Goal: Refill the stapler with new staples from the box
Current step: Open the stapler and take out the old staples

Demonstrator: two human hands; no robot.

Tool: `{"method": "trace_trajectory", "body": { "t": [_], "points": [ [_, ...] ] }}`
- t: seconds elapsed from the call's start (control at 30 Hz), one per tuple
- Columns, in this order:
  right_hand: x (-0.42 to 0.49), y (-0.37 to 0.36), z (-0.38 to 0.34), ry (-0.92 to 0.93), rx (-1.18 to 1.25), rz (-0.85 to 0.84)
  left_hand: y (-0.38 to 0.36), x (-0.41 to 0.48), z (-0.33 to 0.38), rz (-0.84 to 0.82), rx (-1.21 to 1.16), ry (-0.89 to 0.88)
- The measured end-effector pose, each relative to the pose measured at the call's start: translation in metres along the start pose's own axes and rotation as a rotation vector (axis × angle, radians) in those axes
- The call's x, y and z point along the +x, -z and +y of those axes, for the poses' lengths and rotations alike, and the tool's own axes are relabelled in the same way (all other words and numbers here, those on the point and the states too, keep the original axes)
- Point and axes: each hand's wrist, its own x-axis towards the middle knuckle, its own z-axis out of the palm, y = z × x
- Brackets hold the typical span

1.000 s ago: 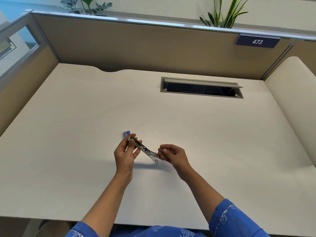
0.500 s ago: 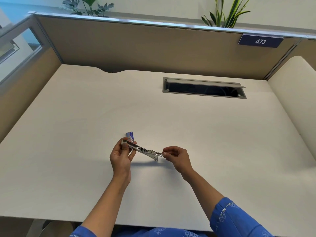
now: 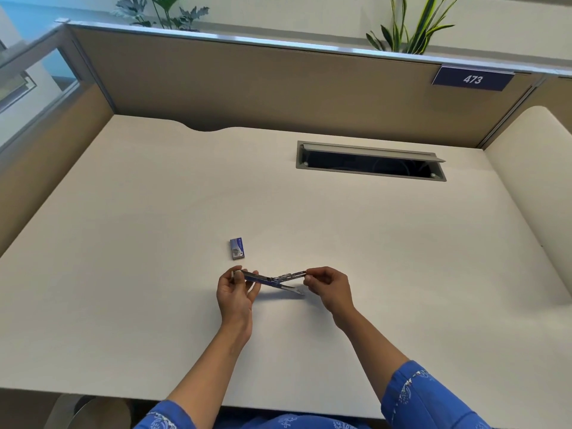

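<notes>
Stapler: I see the stapler point(image 3: 272, 278) held up off the bench point(image 3: 154, 243), swung open into two long arms that cross in a shallow X near the middle; it lies roughly level, running left to right between my two hands
Left hand: my left hand point(image 3: 236, 294) has its grip closed around the stapler's left end, thumb and fingers wrapped at the tip, palm turned inward
Right hand: my right hand point(image 3: 328, 287) pinches the right tip of the upper metal arm; the grip is tight, fingertips pressed together on that end
Lower arm of stapler: the other arm, with blue on it, slopes down to the right and ends just beside the right hand; I cannot tell whether the fingers touch it
Magazine: too small and blurred for me to tell whether any staples sit in the channel
Staple box: the small blue box point(image 3: 237, 248) lies flat on the bench just beyond the left hand, apart from the stapler; I cannot tell if it is opened
Shadow: a dark streak on the bench sits directly under the stapler
Sleeves: blue patterned sleeves point(image 3: 433, 397) show at the near edge
Surroundings: a grey cable slot point(image 3: 371, 162) with its flap raised is set in the far right of the bench, well apart from the hands; a tan partition point(image 3: 247, 88) carries a sign point(image 3: 473, 78) reading 473, with plants point(image 3: 411, 23) behind it
</notes>
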Motion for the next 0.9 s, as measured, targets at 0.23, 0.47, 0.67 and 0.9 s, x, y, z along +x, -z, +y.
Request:
{"method": "trace_trajectory", "body": {
  "t": [0.23, 0.47, 0.67, 0.9],
  "points": [
    [0.006, 0.001, -0.006, 0.024, -0.059, -0.004, -0.007, 0.006, -0.02, -0.048, 0.23, 0.061],
    [0.006, -0.005, -0.004, 0.0, -0.182, -0.036, -0.018, 0.016, -0.035, -0.044, 0.419, 0.138],
    [0.0, -0.007, 0.003, 0.017, -0.258, 0.005, -0.02, 0.025, -0.035, 0.011, 0.73, 0.033],
    [-0.006, -0.007, 0.006, 0.029, -0.254, -0.004, -0.019, 0.028, -0.032, -0.073, 0.728, 0.035]
  ]
}}
